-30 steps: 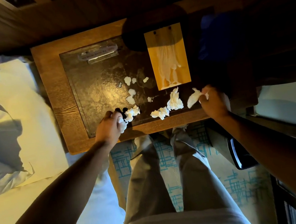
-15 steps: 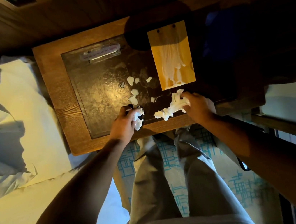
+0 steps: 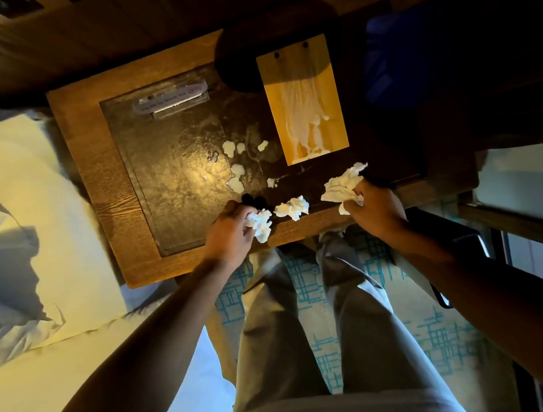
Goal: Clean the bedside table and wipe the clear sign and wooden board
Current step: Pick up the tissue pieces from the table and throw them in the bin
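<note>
At the table's (image 3: pixel 101 180) near edge, the left hand (image 3: pixel 229 234) curls round a crumpled white wad (image 3: pixel 260 223); the right hand (image 3: pixel 372 208) grips a bigger tissue (image 3: pixel 341 186). A loose wad (image 3: pixel 293 208) lies between them. Farther in: white scraps (image 3: pixel 235 176), the streaked wooden board (image 3: pixel 304 101) and the clear sign (image 3: pixel 171 98).

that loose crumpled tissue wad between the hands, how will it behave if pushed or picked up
The crumpled tissue wad looks very light and soft, so it would likely slide or tumble. Its creased folds suggest it squashes easily. It may tear if wet.
</note>
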The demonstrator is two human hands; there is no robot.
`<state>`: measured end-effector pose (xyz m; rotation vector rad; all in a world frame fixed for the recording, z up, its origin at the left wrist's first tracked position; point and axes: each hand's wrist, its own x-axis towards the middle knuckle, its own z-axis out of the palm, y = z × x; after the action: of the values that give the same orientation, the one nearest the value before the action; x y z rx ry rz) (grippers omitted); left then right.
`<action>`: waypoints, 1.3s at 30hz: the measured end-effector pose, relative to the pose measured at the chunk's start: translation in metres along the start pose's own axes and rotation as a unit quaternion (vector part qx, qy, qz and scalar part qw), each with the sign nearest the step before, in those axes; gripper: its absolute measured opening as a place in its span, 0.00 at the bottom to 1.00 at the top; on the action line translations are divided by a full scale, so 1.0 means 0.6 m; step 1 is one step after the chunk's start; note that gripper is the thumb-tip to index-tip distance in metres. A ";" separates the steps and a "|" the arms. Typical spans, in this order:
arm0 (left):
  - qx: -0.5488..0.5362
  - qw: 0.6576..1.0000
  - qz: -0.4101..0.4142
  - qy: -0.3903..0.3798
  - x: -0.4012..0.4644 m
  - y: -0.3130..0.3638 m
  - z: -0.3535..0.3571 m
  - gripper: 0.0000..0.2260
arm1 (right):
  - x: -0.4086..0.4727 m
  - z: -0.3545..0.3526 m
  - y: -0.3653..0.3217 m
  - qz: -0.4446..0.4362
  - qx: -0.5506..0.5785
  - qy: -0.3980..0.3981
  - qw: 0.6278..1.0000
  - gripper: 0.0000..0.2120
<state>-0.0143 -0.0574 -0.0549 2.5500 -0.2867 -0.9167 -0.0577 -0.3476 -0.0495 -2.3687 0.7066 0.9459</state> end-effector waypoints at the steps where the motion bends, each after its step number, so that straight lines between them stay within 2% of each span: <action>1: -0.012 1.000 0.017 0.005 -0.004 0.008 0.001 0.15 | -0.003 0.002 0.006 0.000 0.009 -0.006 1.000 0.18; 4: -0.026 0.997 0.071 0.025 -0.009 0.034 0.015 0.14 | -0.011 0.004 0.018 0.006 0.016 -0.025 1.000 0.16; 7: -0.011 0.996 0.086 0.024 -0.001 0.063 0.030 0.14 | -0.009 0.002 0.029 0.001 0.030 -0.032 0.999 0.17; 10: 0.028 0.994 0.101 0.029 0.016 0.092 0.044 0.14 | -0.021 -0.019 0.021 -0.005 0.023 -0.034 0.999 0.13; 12: 0.051 0.993 0.103 0.024 0.024 0.105 0.052 0.14 | -0.026 -0.024 0.022 -0.020 0.029 -0.015 0.999 0.14; 14: 0.076 0.992 0.097 0.009 0.029 0.114 0.057 0.14 | -0.033 -0.027 0.025 -0.040 0.060 0.010 0.997 0.20; 17: 0.103 0.991 0.080 -0.004 0.033 0.119 0.061 0.16 | -0.038 -0.039 0.042 -0.063 0.101 0.022 0.993 0.37; 19: 0.106 0.992 0.068 -0.011 0.036 0.121 0.057 0.16 | -0.044 -0.051 0.051 -0.096 0.099 0.010 0.990 0.40; 23: 0.101 0.993 0.061 0.009 0.037 0.132 0.044 0.14 | -0.050 -0.050 0.077 -0.153 0.051 0.036 0.986 0.29; 27: 0.074 0.993 0.084 0.048 0.034 0.154 0.035 0.21 | -0.054 -0.049 0.095 -0.115 0.088 0.050 0.988 0.19; 30: 0.051 0.994 0.071 0.059 0.032 0.180 0.025 0.27 | -0.055 -0.055 0.108 -0.119 0.082 0.060 0.988 0.15; 32: 0.059 0.993 0.086 0.059 0.031 0.195 0.018 0.25 | -0.061 -0.060 0.116 -0.100 0.070 0.059 0.991 0.14; 35: 0.075 0.987 0.136 0.044 0.028 0.212 0.005 0.19 | -0.076 -0.063 0.128 -0.099 0.083 0.107 0.986 0.17; 39: 0.086 0.981 0.173 0.020 0.047 0.233 -0.014 0.19 | -0.087 -0.067 0.145 -0.040 0.138 0.120 0.982 0.16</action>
<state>0.0055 -0.1886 -0.0025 2.5516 -0.8004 -0.7344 -0.1249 -0.4224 -0.0072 -2.2636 0.7719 0.4953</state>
